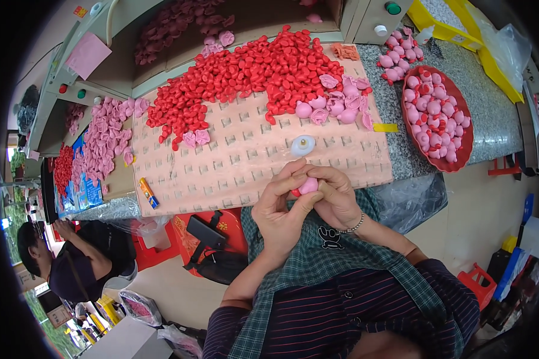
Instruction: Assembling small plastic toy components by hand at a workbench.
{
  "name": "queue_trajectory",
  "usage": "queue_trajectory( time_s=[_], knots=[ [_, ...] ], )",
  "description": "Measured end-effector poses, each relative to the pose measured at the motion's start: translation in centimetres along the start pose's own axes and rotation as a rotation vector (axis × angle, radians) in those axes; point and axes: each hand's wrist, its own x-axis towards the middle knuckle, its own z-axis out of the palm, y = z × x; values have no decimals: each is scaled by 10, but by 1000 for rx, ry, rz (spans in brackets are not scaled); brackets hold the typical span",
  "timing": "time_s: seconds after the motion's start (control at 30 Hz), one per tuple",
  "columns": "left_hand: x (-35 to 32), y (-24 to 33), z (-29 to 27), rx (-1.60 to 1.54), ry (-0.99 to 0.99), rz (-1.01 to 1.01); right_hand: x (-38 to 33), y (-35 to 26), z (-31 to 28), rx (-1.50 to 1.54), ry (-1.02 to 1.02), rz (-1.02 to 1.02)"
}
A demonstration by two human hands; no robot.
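Both my hands meet at the near edge of the work table, fingers pinched round a small pink rubbery piece [308,186] with a red piece [296,192] at its left side. My left hand [276,206] grips it from the left, and my right hand [336,194] from the right. The fingers partly cover both pieces, so how they join is hidden. Just beyond my fingertips stands a small whitish, rounded dish-like thing [303,145] with a yellowish centre. Farther off lies a wide heap of red rounded pieces [239,75], with pink pieces [344,102] at its right end.
At the right, a red scalloped basket [468,134] holds pink balls with red parts. More pink pieces [105,140] are piled at the left, near a glue-like tube [149,193]. A co-worker [78,257] sits at the far left. A red stool [478,282] stands right.
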Motion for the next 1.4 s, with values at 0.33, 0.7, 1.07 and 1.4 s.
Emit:
queue_trajectory(
  time_s=[0.33, 0.7, 1.07, 1.4],
  knots=[
    [1, 1, -6, 72, -50, 76, 2, -7, 3, -66, -101, -12],
    [-6, -19, -14, -326, -75, -46, 3, -30, 24, -1118, -155, -515],
    [0, -14, -6, -482, -76, -181, 3, -23, 29, -787, 46, -304],
    [-5, -22, -14, -684, -38, -344, 14, -35, 28, -1332, -79, -689]
  ],
)
